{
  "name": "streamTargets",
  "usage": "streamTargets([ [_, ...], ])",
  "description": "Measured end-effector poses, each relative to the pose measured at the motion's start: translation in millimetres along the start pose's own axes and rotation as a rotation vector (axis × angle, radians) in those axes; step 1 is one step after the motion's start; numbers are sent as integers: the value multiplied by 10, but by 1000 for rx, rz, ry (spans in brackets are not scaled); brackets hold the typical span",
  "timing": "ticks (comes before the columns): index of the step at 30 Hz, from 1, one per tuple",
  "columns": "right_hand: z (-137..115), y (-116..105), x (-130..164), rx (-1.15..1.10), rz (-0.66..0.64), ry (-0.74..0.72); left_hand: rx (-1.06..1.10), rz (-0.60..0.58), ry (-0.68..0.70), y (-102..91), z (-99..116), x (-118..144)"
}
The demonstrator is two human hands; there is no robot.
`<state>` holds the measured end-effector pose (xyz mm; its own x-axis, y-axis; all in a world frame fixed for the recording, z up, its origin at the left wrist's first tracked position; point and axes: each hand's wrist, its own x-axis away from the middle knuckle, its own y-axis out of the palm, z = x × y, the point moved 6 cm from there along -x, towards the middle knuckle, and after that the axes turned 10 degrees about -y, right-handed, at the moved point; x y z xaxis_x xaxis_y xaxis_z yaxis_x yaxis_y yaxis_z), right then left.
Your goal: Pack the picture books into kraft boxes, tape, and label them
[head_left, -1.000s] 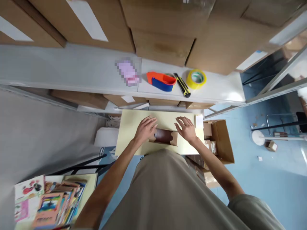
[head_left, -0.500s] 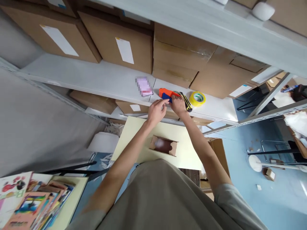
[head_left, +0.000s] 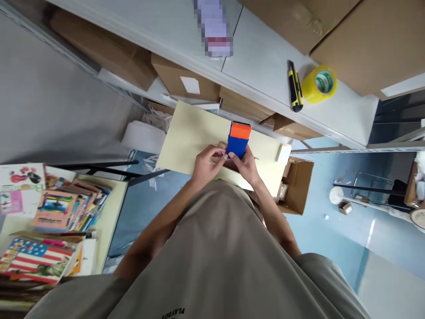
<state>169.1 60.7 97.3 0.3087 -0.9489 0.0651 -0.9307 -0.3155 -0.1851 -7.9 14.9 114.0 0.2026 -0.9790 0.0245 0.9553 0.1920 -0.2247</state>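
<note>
Over the pale yellow table [head_left: 189, 128], my right hand [head_left: 247, 167] grips an orange and blue tape dispenser [head_left: 238, 144], thumb on its blue face. The dispenser's dark toothed edge points away from me. My left hand [head_left: 208, 164] is closed in a pinch at the dispenser's lower left corner; whatever lies between its fingertips is too small to make out. Beneath both hands sits a small brown cardboard box [head_left: 222, 145], mostly hidden by them and the dispenser.
On the grey shelf [head_left: 262, 66] ahead lie a yellow-black utility knife [head_left: 295, 86], a yellow tape roll [head_left: 319, 84] and a blurred-out phone [head_left: 214, 26]. An open carton [head_left: 300, 186] stands right of the table. Books [head_left: 59, 206] cover a side table at left.
Both hands have come back from the shelf to above the table, bringing the tape dispenser along. The utility knife and tape roll stay on the shelf. My view has tipped downward.
</note>
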Motion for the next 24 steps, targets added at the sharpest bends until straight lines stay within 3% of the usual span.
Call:
streamTargets([
  [9,-29,168,284,32,-25,44,6,-226,-49,-153,-122,162],
  [13,-72,253,345,104,-14,64,31,-255,-164,-262,-225,154],
  [17,-118,351,418,196,18,75,155,-422,-262,-312,-304,147],
  [20,-141,387,493,284,-6,98,195,-511,-257,-453,-321,78],
  [24,-194,375,596,395,-91,174,303,-521,-289,-724,-365,-160],
])
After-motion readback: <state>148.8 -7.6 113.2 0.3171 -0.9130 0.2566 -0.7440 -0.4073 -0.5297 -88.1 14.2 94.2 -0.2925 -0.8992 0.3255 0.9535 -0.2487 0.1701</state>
